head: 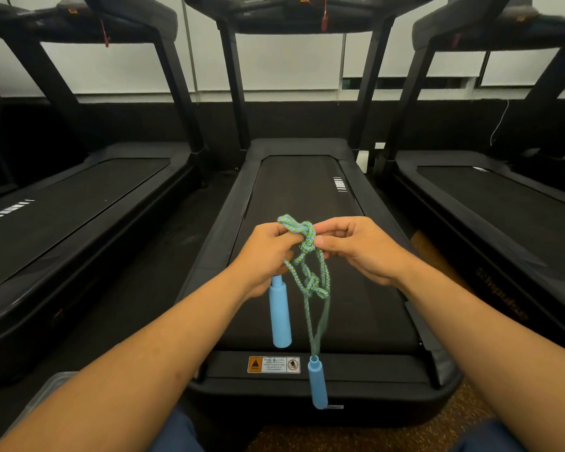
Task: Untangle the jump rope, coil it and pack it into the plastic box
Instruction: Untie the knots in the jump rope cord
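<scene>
Jump rope [307, 275] hangs knotted above the treadmill [307, 190]; the left hand [268, 252] and right hand [356, 249] each have fingers pinched on its top knot, two blue handles [279, 316] dangling below.

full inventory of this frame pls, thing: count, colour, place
jump rope: 1, green-blue braided, knotted, held in both hands above the middle treadmill
rope handles: 2, light blue, one hanging under the left hand, one dangling lower
treadmills: 3, black, side by side; middle one straight ahead
warning label: 1, white and orange, middle treadmill's rear edge
plastic box: 1, clear, bottom left, mostly hidden
left hand: fingers on the knot
right hand: fingers pinching the knot
</scene>
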